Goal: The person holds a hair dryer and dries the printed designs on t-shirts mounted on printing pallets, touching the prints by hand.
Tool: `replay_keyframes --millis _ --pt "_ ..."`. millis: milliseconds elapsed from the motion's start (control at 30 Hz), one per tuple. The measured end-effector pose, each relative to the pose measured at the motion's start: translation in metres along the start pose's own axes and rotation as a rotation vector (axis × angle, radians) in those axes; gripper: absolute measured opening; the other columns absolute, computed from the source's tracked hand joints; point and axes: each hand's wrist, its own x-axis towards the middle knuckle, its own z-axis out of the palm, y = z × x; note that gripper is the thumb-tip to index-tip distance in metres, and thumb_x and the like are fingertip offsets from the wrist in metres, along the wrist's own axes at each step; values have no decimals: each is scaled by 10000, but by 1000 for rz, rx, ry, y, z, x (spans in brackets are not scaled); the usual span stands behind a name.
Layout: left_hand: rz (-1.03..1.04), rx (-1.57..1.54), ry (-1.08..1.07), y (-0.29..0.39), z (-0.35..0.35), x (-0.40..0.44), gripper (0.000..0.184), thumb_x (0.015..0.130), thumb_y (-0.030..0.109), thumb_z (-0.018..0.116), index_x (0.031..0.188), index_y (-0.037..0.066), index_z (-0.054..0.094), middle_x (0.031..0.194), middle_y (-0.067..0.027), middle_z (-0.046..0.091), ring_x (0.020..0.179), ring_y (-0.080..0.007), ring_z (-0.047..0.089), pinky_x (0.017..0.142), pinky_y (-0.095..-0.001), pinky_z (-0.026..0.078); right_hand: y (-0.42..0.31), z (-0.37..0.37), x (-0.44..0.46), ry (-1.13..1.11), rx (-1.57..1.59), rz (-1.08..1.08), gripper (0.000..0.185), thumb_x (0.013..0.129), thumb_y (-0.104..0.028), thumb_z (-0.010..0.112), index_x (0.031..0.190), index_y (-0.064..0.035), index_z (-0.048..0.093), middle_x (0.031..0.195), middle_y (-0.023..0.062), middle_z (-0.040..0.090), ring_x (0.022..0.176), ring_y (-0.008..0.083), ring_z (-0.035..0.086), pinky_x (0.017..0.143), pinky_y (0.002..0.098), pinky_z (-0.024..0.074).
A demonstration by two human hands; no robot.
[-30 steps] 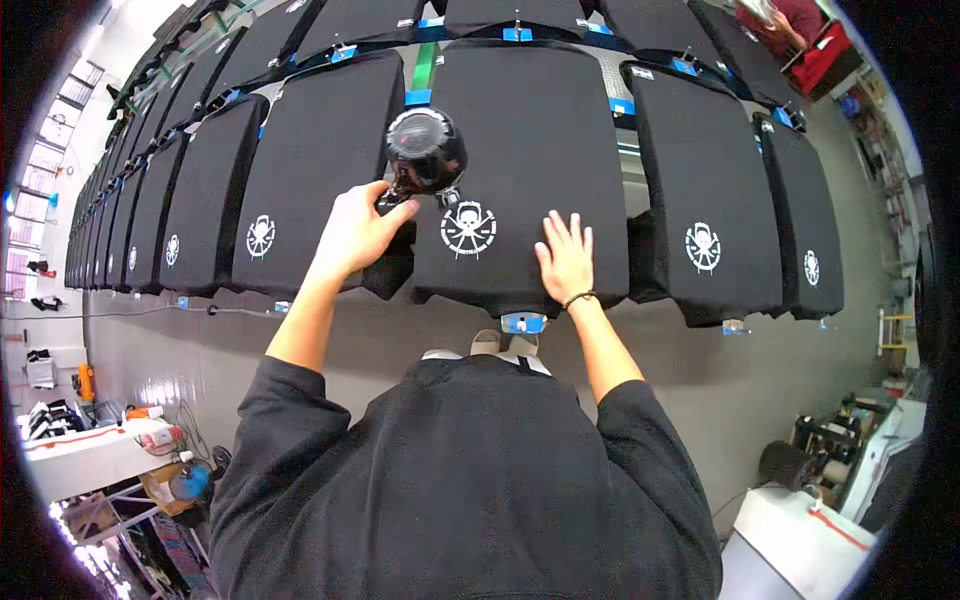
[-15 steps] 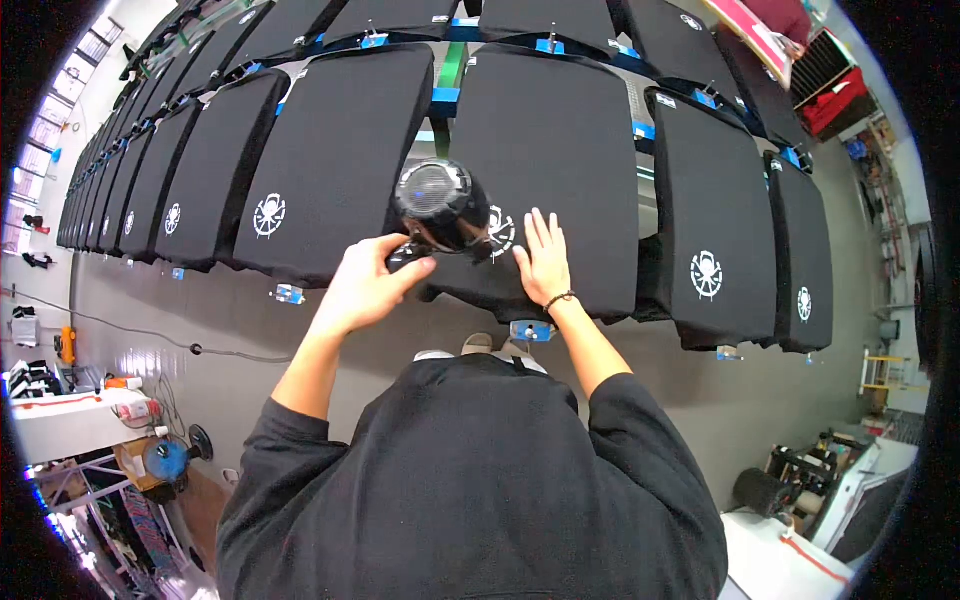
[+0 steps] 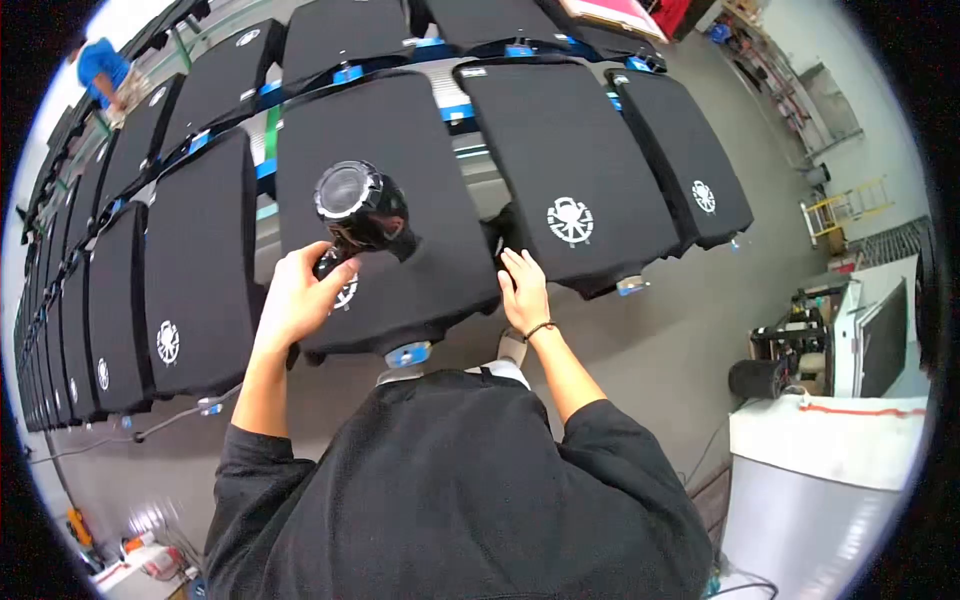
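My left hand [image 3: 300,297] is closed round the handle of a black heat blower [image 3: 362,208], which hangs over a black garment [image 3: 385,140] stretched on a board. The blower partly covers that garment's white round print [image 3: 345,292]. My right hand [image 3: 524,290], fingers extended, is by the garment's right lower corner, near the gap to the neighbouring black garment [image 3: 560,130]. That one shows its white skull-like print [image 3: 571,221] in full. Whether my right fingertips touch cloth is unclear.
More black garments on boards [image 3: 200,270] run off to the left and behind. A person in blue [image 3: 102,72] is at the upper left. White-topped equipment [image 3: 825,440] stands at the lower right, a yellow ladder [image 3: 845,208] at the right. A cable [image 3: 165,422] crosses the floor at left.
The view has turned and shifted right along the row. My right hand has left the printed garment's middle for its right corner; my left hand still holds the blower over that garment.
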Motion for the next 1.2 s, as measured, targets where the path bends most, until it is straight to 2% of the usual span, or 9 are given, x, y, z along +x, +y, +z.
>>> replay_keyframes --millis 167,267,367,433,567,633,833,1033,1200 --pt "66 63 -172 76 84 40 472 875 380 695 1052 -57 666 668 -115 643 599 -166 634 589 -323 490 71 -60 25 89 -53 -14 287 934 -141 600 1175 -2 667 1269 163 644 1270 401 522 1093 462 385" --pt "114 57 -155 115 142 67 320 904 301 699 928 -14 648 602 -18 586 510 -98 560 497 -270 444 121 -96 42 95 -119 -57 288 897 -107 626 1154 19 660 1266 179 636 1261 414 521 1104 478 377" --pt "180 111 -78 149 181 93 345 898 318 699 934 -21 652 613 -43 611 527 -108 587 518 -275 466 171 -129 52 -65 -201 105 386 938 -183 590 1276 4 604 1392 197 549 1323 463 449 1131 493 350" --pt "151 114 -49 168 203 107 501 865 411 682 1029 -62 670 692 -184 640 625 -237 634 646 -372 502 198 -145 60 -202 -209 201 462 984 -261 539 1375 -17 527 1505 174 439 1401 463 349 1153 533 299" --pt "118 217 -11 198 234 115 502 860 416 684 1003 -65 668 680 -195 616 620 -250 622 631 -382 486 239 -162 68 -285 -240 223 494 1007 -328 507 1415 -49 499 1556 117 383 1455 423 265 1185 542 219" --pt "81 235 -45 214 243 115 484 860 405 691 986 -62 668 693 -200 610 627 -246 616 627 -381 480 253 -165 69 -208 -255 95 490 1006 -328 495 1395 -31 514 1544 131 394 1443 443 270 1174 571 218" --pt "71 171 -152 228 263 94 440 851 364 707 974 -58 669 626 -174 588 568 -213 584 588 -356 467 280 -175 77 -194 -150 32 447 998 -321 514 1373 -83 559 1540 76 419 1468 391 253 1195 558 150" --pt "-127 132 -143 235 246 51 307 871 259 708 979 -27 681 636 -68 617 580 -105 557 558 -297 451 295 -182 86 -155 -148 27 427 1004 -315 490 1338 -71 594 1516 73 456 1456 378 289 1197 539 168" --pt "46 271 88 206 236 64 295 880 266 693 900 -26 658 555 -36 552 502 -104 530 492 -301 413 295 -179 86 -126 -140 20 428 1004 -319 492 1341 -77 595 1514 74 458 1456 377 290 1198 540 170"
